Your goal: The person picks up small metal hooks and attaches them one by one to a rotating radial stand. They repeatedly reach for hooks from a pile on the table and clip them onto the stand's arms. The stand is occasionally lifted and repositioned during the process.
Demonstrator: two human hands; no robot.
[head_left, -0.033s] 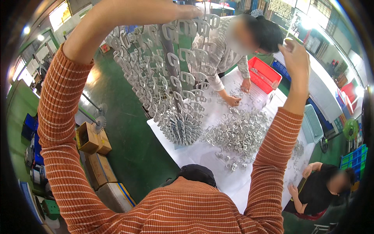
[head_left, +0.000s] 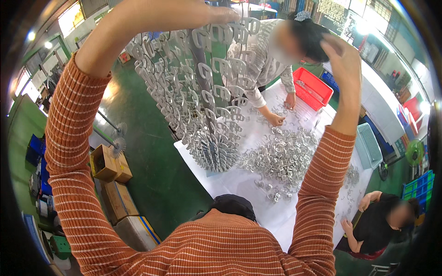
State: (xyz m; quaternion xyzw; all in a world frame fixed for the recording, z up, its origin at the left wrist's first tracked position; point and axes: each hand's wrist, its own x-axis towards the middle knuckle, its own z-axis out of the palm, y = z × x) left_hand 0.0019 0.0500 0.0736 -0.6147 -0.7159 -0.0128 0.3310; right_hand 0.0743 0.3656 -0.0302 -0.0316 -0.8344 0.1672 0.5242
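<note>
At the top edge my left hand [head_left: 184, 14] reaches across the upper part of a tall hanging rack [head_left: 199, 69]. Its thumb stretches to the right; the other fingers are cut off or hidden. Rows of silvery C-shaped metal pieces [head_left: 205, 71] hang all over the rack. My right hand [head_left: 343, 57] is raised at the upper right, apart from the rack, in front of a co-worker's head. Its fingers curl toward the thumb in a pinch; whatever is between them is too small to make out. Below lies a pile of similar metal pieces [head_left: 281, 158].
The pile lies on a white-covered table [head_left: 239, 186]. A co-worker in a light top [head_left: 262, 60] handles pieces beside a red crate [head_left: 313, 87]. Another person in black [head_left: 382, 225] sits at the right, near a pale green basket [head_left: 368, 145]. Cardboard boxes [head_left: 120, 200] stand on the floor at left.
My right hand has shifted a little to the left, toward the rack. My left hand stays almost where it was. The seated person's hand has moved slightly.
</note>
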